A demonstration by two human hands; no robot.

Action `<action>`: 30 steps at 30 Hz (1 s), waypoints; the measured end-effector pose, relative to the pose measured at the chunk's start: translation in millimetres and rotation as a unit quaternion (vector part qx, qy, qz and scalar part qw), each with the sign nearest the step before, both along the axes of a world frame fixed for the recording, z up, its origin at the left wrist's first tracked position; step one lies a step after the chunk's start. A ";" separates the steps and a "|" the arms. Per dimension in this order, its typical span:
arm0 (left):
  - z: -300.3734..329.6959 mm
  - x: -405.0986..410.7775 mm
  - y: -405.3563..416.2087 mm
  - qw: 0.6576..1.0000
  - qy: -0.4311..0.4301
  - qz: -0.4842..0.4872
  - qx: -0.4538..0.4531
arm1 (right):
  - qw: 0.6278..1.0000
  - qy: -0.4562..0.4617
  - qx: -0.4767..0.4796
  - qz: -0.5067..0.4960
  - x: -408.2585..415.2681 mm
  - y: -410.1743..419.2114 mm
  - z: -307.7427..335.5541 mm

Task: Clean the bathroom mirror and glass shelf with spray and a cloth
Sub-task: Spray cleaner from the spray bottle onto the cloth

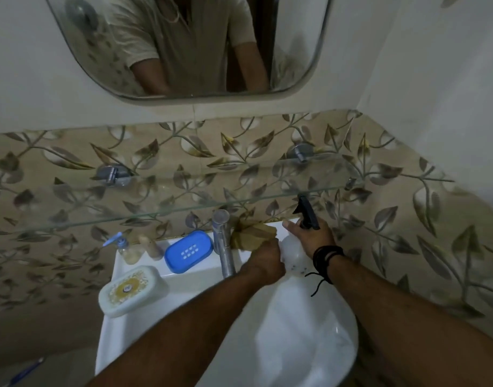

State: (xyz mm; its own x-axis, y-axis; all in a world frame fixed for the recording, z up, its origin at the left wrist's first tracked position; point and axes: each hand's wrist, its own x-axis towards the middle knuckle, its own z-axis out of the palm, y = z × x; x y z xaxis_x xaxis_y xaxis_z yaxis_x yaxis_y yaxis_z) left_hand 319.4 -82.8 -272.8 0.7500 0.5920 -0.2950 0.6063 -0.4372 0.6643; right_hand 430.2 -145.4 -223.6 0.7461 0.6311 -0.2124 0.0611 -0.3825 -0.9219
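The rounded mirror (pixel 183 37) hangs on the wall at the top and reflects a person's torso. Below it a clear glass shelf (pixel 161 196) spans the leaf-patterned tiles on two metal brackets. My right hand (pixel 313 237) grips a white spray bottle (pixel 292 256) with a black trigger head (pixel 306 212), held upright at the sink's back right ledge, just under the shelf's front edge. My left hand (pixel 263 261) is closed on a brownish-yellow cloth (pixel 253 233) lying beside the tap, right against the bottle.
A chrome tap (pixel 223 241) stands at the back of the white sink (pixel 309 344). On the sink's left ledge sit a blue soap dish (pixel 188 252), a cream soap box (pixel 132 294), a small pump bottle (pixel 125 248) and a beige bottle (pixel 150 245). A side wall closes in on the right.
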 end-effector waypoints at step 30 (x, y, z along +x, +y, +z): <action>-13.2 49.8 74.9 0.941 0.218 -0.063 0.253 | 0.989 -0.133 -0.047 0.042 46.0 11.7 -32.8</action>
